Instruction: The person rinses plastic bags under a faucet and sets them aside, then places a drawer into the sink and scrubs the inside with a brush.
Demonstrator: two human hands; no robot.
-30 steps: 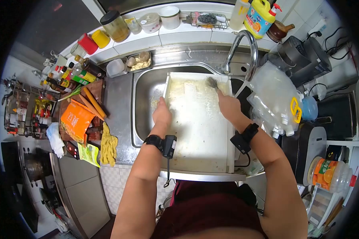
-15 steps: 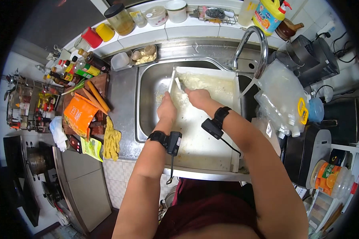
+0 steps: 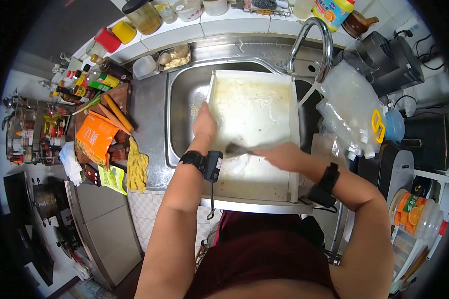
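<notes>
A white rectangular drawer or tray (image 3: 294, 149) rests over the metal sink (image 3: 180, 92), with thin cloudy liquid and dark specks on its floor. My left hand (image 3: 204, 123) is closed on its left side wall. My right hand (image 3: 283, 155) is wrapped round the handle of a brush (image 3: 238, 149) with dark bristles, somewhat blurred. Its bristles are over the lower left part of the tray floor, pointing left. Above the tray's right corner arches the chrome faucet (image 3: 326, 50), with a pale stream or tube angling down from its end.
Left of the sink, a cutting board (image 3: 123, 99) holds carrots (image 3: 118, 113) and an orange bag (image 3: 95, 133), with a yellow glove (image 3: 136, 167) beside it. Clear plastic jugs (image 3: 349, 104) stand at the right. Jars (image 3: 143, 17) line the ledge behind.
My right hand has moved right and toward my body with the brush, which now points left. My left hand stays on the tray's left wall. The view has shifted slightly.
</notes>
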